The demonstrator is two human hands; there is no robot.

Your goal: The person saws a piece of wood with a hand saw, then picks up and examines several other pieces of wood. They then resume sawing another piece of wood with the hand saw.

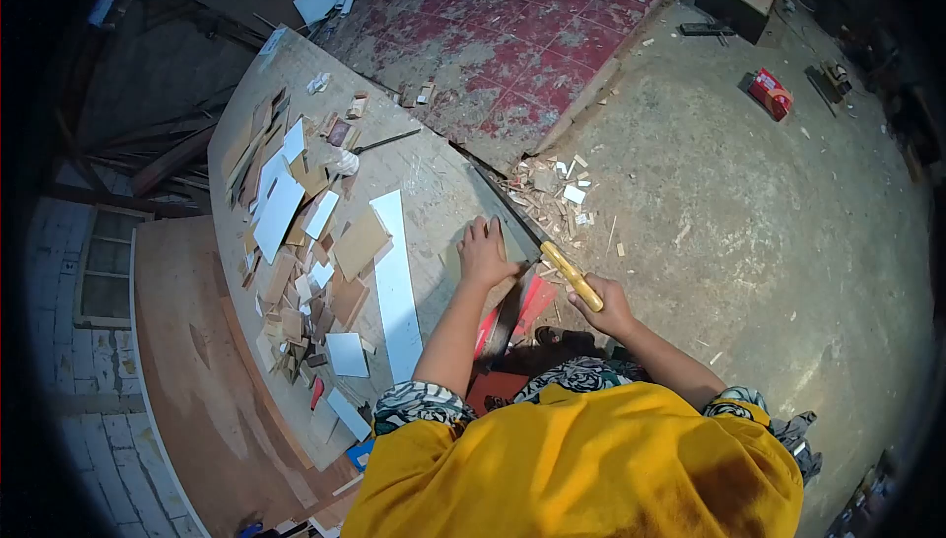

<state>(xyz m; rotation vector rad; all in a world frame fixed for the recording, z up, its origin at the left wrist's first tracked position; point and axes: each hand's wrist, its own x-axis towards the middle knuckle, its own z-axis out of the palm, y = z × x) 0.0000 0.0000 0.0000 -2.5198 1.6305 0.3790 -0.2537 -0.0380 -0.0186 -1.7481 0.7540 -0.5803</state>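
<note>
Concrete floor point(729, 233) spreads to the right of both hands, and dirty red tiles point(512, 26) lie well ahead of them. On the left stands a pale worktable point(429, 168), its edge running just beside the left hand point(482, 260). That hand lies palm down near the edge, fingers extended and not closed around anything; what is under the palm is mostly hidden. Off the table's edge, the right hand point(606, 307) is clenched around the yellow handle point(572, 276) of a long, dark blade point(507, 198). The blade points away from the right hand, forward and leftward, passing close beside the left hand's fingers and reaching beyond them; whether it touches the table I cannot tell.

Left of the left hand lies a long white strip point(397, 287), next to a tan board point(361, 242); farther left is a heap of wood scraps point(296, 316). Ahead of the left hand rests a thin dark rod point(389, 142). Chips point(542, 201) litter the floor ahead of the right hand.
</note>
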